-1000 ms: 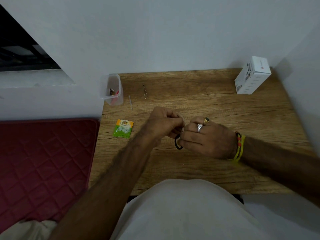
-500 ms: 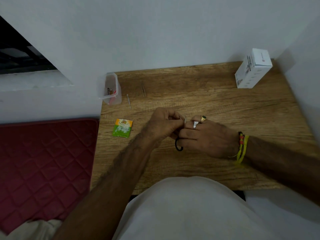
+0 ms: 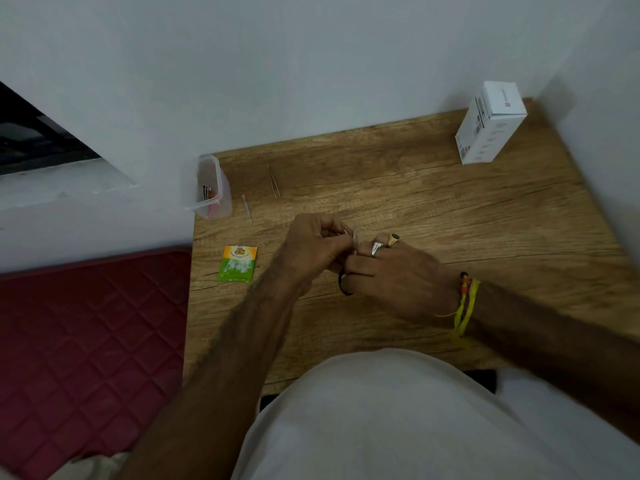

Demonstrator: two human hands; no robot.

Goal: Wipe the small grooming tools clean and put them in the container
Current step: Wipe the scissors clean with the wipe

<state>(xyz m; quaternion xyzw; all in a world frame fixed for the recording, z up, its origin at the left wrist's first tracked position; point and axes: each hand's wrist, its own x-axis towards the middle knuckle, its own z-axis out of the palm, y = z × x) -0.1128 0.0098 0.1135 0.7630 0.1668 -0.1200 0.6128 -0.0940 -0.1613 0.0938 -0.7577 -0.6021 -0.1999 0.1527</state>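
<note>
Both hands meet over the middle of the wooden table. My right hand grips small scissors; one black handle loop shows under its fingers. My left hand pinches the scissors' silver tip, which pokes up between the two hands. Whether a wipe lies between the left fingers is hidden. A clear plastic container stands at the table's far left corner with a few tools inside. Tweezers and a thin pale stick tool lie on the table just right of it.
A green and orange sachet lies flat left of my left hand. A white carton stands at the far right corner against the wall. A dark red quilted mattress lies left of the table, lower down.
The hands stay joined on the scissors with only small finger movements at the tip. The view has shifted slightly.
</note>
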